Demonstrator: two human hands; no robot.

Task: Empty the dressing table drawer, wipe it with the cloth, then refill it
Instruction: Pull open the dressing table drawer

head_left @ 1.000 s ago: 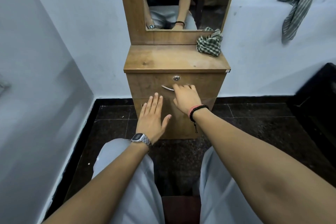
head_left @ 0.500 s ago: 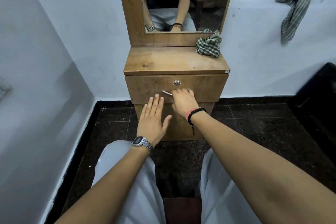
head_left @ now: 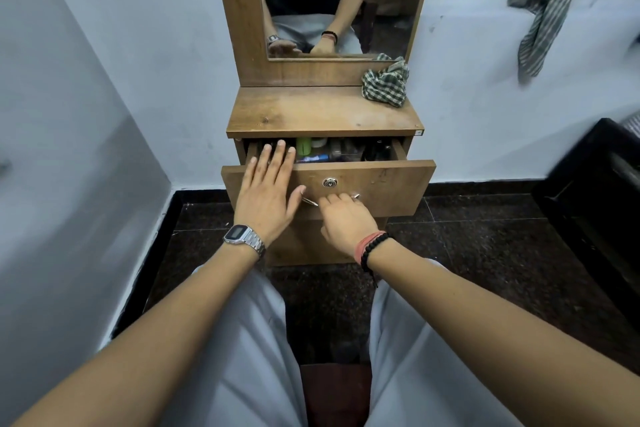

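Head view. Right hand [head_left: 346, 224]: fingers [head_left: 334, 199] curled over the metal handle [head_left: 310, 202] on the drawer [head_left: 374, 184] front, gripping it. Left hand [head_left: 266, 191]: fingers [head_left: 280, 154] straight, slightly spread, lying across the front panel's top edge, tips over the open cavity at its left end; holds nothing.

Drawer partly pulled out toward the person, long axis running left to right, front panel facing the camera, round lock [head_left: 329, 182] just above the right knuckles. Inside, right of the left fingertips: green container [head_left: 303, 146], blue-and-white tube [head_left: 313, 158], dark items too dim to identify.

Counter [head_left: 311, 114] of the dressing table sits directly above the drawer. Checked cloth [head_left: 385, 85] crumpled at its back right corner, against the mirror [head_left: 332, 0] frame, well apart from both hands. Second striped cloth [head_left: 550, 0] hangs over the ledge at upper right.
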